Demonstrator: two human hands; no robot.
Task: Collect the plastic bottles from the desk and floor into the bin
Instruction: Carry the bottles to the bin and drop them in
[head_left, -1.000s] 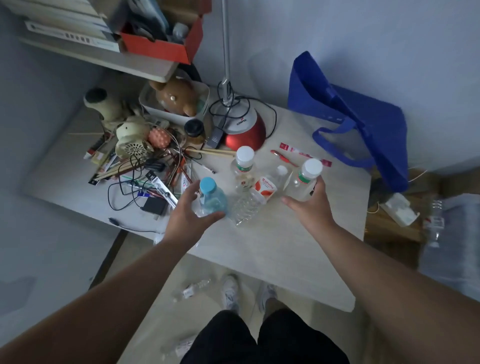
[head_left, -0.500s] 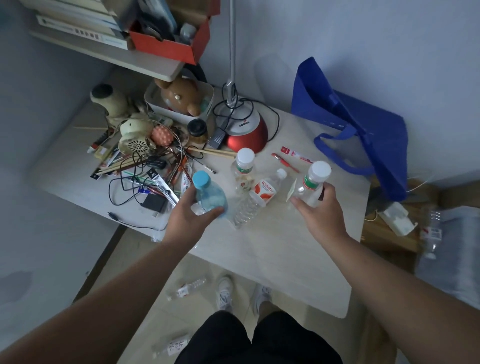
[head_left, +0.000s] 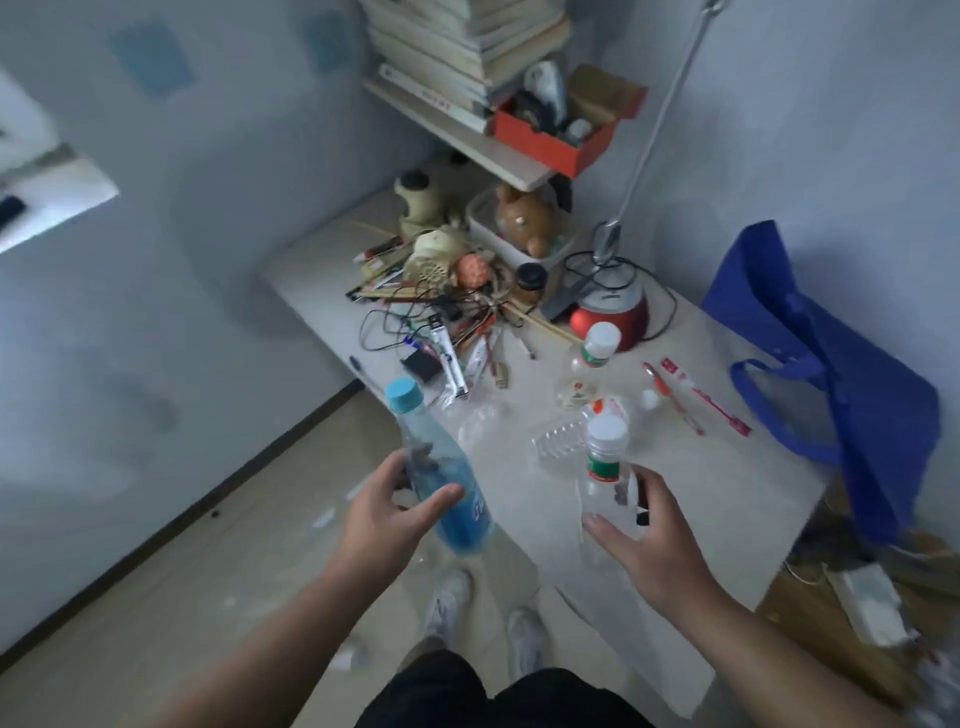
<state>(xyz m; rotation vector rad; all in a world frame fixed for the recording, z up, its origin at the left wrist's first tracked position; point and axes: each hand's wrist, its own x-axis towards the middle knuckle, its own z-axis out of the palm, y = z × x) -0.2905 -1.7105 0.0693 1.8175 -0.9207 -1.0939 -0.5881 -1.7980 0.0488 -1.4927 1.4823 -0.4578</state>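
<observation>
My left hand (head_left: 387, 512) grips a blue-capped bottle with a blue label (head_left: 441, 467), lifted off the desk's near left edge. My right hand (head_left: 641, 540) grips a clear bottle with a white cap and green-red label (head_left: 605, 462), held above the desk (head_left: 727, 483). A second white-capped clear bottle (head_left: 589, 364) stands upright near the red lamp base. A clear bottle with a red-white label (head_left: 587, 423) lies on its side between them. No bin is in view.
A red lamp base (head_left: 613, 314) with cables, pens, toys and clutter crowd the desk's far left. A blue tote bag (head_left: 831, 374) leans at the desk's right end. Red pens (head_left: 696, 397) lie nearby. Cardboard and paper sit on the floor at right. My feet (head_left: 483, 618) stand below.
Both hands have lifted their bottles off the desk and drawn them back toward me. The view has swung to the left, showing more wall and floor.
</observation>
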